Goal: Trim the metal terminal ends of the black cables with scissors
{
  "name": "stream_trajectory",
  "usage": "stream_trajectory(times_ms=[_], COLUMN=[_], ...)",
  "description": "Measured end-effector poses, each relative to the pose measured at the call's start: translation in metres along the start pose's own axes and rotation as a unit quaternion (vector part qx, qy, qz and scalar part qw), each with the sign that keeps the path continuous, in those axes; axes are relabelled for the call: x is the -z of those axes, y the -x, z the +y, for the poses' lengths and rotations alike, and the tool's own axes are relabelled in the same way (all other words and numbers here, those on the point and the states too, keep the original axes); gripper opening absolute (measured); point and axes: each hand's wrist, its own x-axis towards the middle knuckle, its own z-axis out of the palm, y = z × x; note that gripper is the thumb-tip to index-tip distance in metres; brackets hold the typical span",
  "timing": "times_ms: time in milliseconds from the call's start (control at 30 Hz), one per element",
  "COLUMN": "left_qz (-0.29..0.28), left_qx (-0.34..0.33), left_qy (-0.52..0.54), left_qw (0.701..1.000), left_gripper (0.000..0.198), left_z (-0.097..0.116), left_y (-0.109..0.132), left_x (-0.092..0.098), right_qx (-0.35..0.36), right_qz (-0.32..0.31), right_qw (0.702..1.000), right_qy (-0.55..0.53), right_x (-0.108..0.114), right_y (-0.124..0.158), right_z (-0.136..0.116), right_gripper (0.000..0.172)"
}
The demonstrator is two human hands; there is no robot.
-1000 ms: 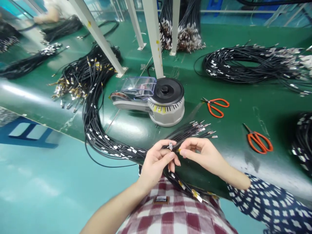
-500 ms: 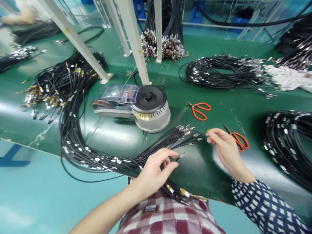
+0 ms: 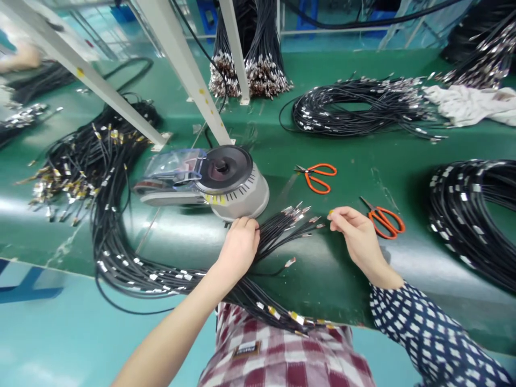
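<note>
My left hand point(image 3: 238, 245) rests on a bundle of thin black cables point(image 3: 278, 228) just in front of the grey tape dispenser point(image 3: 217, 180), fingers curled over the strands. One single cable with a metal tip point(image 3: 289, 262) lies loose on the green table to its right. My right hand point(image 3: 355, 234) hovers near the bundle's metal-tipped ends, thumb and finger pinched on a small yellowish bit that I cannot make out. The bundle runs left in a long loop point(image 3: 121, 252) and down over the table edge by my checked shirt.
Two orange scissors point(image 3: 318, 176) point(image 3: 382, 219) lie right of the dispenser. Cable coils point(image 3: 358, 105) point(image 3: 471, 215) sit at the back and right, a gold-tipped pile point(image 3: 72, 172) at left. White frame legs point(image 3: 189, 70) stand behind. A white cloth point(image 3: 467, 105) lies far right.
My hands have parted. The left let go of the single cable, now lying on the table, and moved forward onto the bundle. The right drew away to the right.
</note>
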Motion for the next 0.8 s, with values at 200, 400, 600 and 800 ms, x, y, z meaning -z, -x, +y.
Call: stream_trajectory(times_ms=[200, 400, 600, 800], left_qz=[0.023, 0.045, 0.084, 0.109], left_qx=[0.012, 0.016, 0.047, 0.001], left_qy=[0.030, 0.070, 0.207, 0.326], left_qw=[0.999, 0.996, 0.974, 0.939], left_gripper=[0.012, 0.017, 0.017, 0.018], left_z=[0.000, 0.006, 0.021, 0.045], left_y=[0.002, 0.003, 0.001, 0.002], left_x=[0.001, 0.008, 0.020, 0.037], right_qx=[0.001, 0.000, -0.001, -0.001], right_qz=[-0.008, -0.007, -0.012, -0.035], right_qw=[1.000, 1.000, 1.000, 0.999], right_qy=[0.002, 0.006, 0.022, 0.038], right_x=[0.001, -0.001, -0.005, -0.013], right_y=[0.000, 0.000, 0.004, 0.014], right_z=[0.005, 0.001, -0.005, -0.020], right_gripper=[0.016, 0.019, 0.022, 0.025])
